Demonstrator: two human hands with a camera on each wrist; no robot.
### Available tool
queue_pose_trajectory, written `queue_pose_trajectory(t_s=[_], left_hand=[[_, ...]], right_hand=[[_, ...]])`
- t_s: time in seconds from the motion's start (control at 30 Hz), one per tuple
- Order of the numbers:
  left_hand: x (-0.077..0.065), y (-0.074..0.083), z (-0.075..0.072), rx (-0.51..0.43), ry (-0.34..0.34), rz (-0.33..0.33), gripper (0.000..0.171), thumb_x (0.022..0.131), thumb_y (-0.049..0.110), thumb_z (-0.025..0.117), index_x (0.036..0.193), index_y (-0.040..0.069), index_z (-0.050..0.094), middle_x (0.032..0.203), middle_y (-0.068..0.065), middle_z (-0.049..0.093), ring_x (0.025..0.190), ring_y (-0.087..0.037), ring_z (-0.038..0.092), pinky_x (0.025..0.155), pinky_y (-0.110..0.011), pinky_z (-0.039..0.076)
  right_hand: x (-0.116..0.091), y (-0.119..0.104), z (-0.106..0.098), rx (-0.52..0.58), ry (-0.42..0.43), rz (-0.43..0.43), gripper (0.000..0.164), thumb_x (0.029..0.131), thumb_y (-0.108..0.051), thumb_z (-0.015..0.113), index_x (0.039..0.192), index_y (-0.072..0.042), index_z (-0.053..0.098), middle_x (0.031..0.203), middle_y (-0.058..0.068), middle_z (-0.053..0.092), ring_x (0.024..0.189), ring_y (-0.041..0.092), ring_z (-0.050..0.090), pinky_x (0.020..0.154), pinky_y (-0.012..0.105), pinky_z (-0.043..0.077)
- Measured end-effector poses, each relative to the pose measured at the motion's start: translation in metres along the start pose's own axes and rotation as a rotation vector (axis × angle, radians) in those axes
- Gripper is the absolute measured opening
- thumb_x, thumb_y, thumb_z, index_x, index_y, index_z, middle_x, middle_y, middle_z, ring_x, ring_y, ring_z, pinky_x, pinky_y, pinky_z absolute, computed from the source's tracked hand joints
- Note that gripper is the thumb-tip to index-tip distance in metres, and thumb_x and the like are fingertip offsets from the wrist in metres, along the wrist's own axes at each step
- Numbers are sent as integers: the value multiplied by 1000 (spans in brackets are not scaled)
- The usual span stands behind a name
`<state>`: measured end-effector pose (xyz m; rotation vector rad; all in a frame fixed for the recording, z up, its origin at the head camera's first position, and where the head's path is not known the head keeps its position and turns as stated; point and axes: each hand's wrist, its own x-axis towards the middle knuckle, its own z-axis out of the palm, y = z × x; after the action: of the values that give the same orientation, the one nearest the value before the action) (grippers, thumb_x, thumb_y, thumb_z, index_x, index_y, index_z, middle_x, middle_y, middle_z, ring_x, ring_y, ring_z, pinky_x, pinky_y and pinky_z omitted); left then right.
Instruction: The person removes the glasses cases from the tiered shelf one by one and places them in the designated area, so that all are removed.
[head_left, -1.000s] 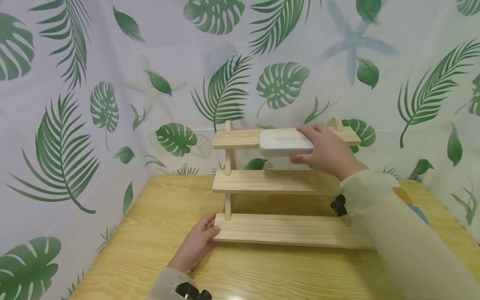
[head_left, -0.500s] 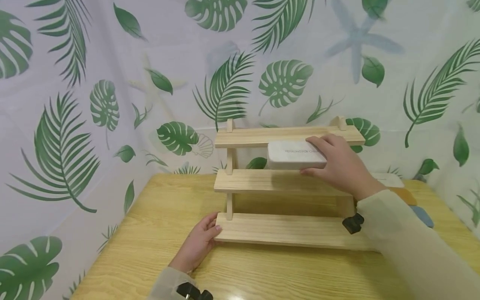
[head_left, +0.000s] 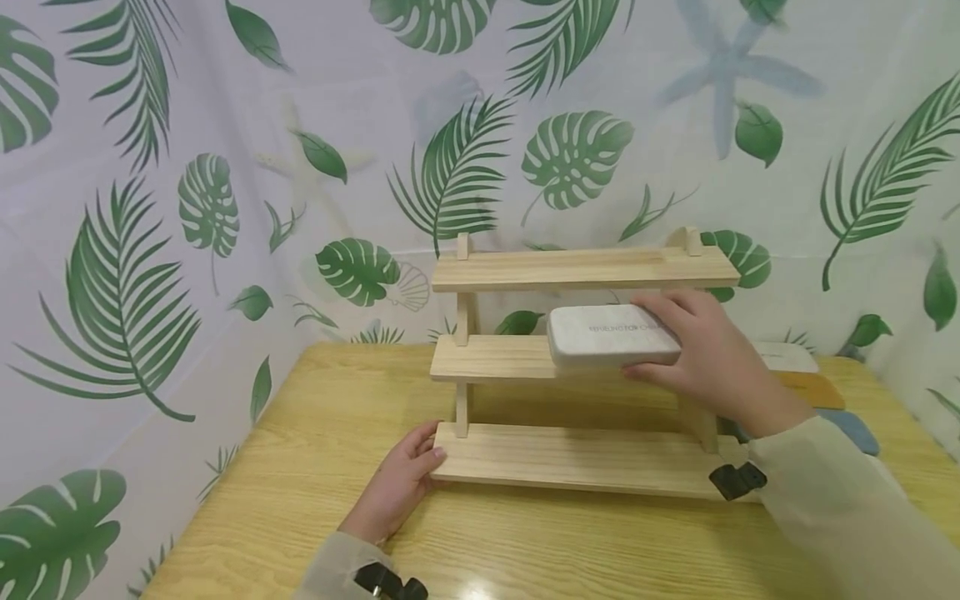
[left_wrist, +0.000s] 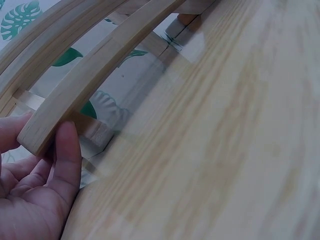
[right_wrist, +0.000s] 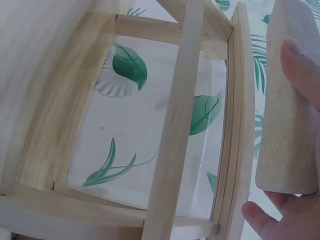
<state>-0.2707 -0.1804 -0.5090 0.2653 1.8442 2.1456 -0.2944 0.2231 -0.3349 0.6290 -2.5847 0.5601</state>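
Note:
My right hand [head_left: 701,358] grips one end of a long white case [head_left: 607,333] with rounded corners and printed lettering. It holds the case in front of the middle shelf, overlapping that board in the head view. Up close in the right wrist view, the case [right_wrist: 287,110] has a speckled surface, with the thumb on its face. A three-tier wooden display rack [head_left: 585,454] stands on the table. My left hand [head_left: 397,483] pinches the left end of its bottom shelf. In the left wrist view, thumb and fingers [left_wrist: 67,155] sit on either side of the board's end.
Right of the rack, partly behind my right arm, lie a white case [head_left: 783,357], an orange one [head_left: 813,388] and a blue one [head_left: 851,429]. A leaf-printed cloth [head_left: 315,67] hangs behind and left of the wooden table [head_left: 300,467].
My right hand has brought the white case down and to the right, from the top shelf to in front of the middle shelf. The left hand keeps its hold on the bottom shelf.

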Motion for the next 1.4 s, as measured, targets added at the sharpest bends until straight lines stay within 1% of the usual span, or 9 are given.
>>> queue_pose_trajectory(t_s=[0.2, 0.33, 0.47, 0.6, 0.8, 0.93, 1.1, 1.23, 1.4], left_hand=[[0, 0, 0, -16, 0, 9, 61, 108, 10, 48, 159, -1, 18, 154, -26, 36, 129, -32, 49, 100, -38, 49], [0, -1, -1, -18, 4, 16, 60, 107, 9, 48, 159, -2, 20, 153, -26, 37, 127, -31, 50, 100, -37, 48], [0, -2, -1, -16, 8, 8, 60, 107, 10, 50, 159, -1, 21, 151, -26, 40, 124, -30, 53, 99, -38, 49], [0, -1, -1, -17, 10, 6, 60, 107, 11, 50, 159, -1, 22, 150, -25, 41, 122, -29, 54, 97, -37, 50], [0, 1, 0, -17, 17, 15, 59, 107, 10, 50, 158, -2, 22, 149, -25, 41, 121, -28, 55, 96, -36, 50], [-1, 1, 0, -19, 20, 12, 60, 107, 10, 50, 158, -3, 21, 149, -26, 41, 121, -28, 55, 97, -36, 50], [-1, 1, 0, -11, 14, 2, 62, 107, 12, 50, 159, -2, 19, 152, -25, 39, 124, -29, 53, 99, -37, 49], [1, 1, -1, -10, 16, 2, 61, 107, 12, 50, 159, -1, 19, 153, -25, 37, 126, -30, 52, 99, -37, 49], [0, 1, -1, -6, 19, 1, 61, 107, 11, 49, 159, -2, 19, 154, -26, 37, 125, -30, 52, 98, -37, 50]], right_hand=[[-12, -2, 0, 2, 0, -20, 88, 70, -38, 95, 145, -17, 54, 130, 14, 51, 112, 33, 46, 85, 52, 44], [-19, 1, 0, -16, 27, -52, 89, 67, -36, 97, 143, -17, 55, 127, 11, 53, 111, 32, 46, 83, 49, 43], [-28, 3, -6, -17, 46, -78, 89, 65, -34, 98, 142, -18, 57, 126, 9, 54, 115, 33, 45, 82, 49, 41], [-38, 6, -14, -25, 50, -82, 88, 64, -35, 98, 141, -19, 59, 129, 9, 54, 118, 34, 45, 82, 51, 42], [-55, 12, -26, -80, 41, -52, 91, 64, -38, 97, 142, -17, 57, 131, 14, 51, 114, 36, 46, 79, 53, 41], [-70, 18, -31, -113, 47, -30, 96, 61, -40, 98, 144, -16, 55, 128, 15, 52, 108, 35, 48, 77, 50, 40], [-93, 25, -33, -120, 58, -8, 99, 56, -41, 99, 140, -13, 57, 126, 15, 54, 107, 35, 48, 78, 48, 38], [-111, 31, -30, -125, 55, 7, 99, 57, -42, 98, 141, -10, 56, 126, 18, 53, 108, 39, 46, 78, 50, 37], [-129, 40, -27, -84, 55, 59, 98, 59, -39, 98, 141, -8, 55, 126, 16, 52, 108, 37, 43, 79, 40, 33]])
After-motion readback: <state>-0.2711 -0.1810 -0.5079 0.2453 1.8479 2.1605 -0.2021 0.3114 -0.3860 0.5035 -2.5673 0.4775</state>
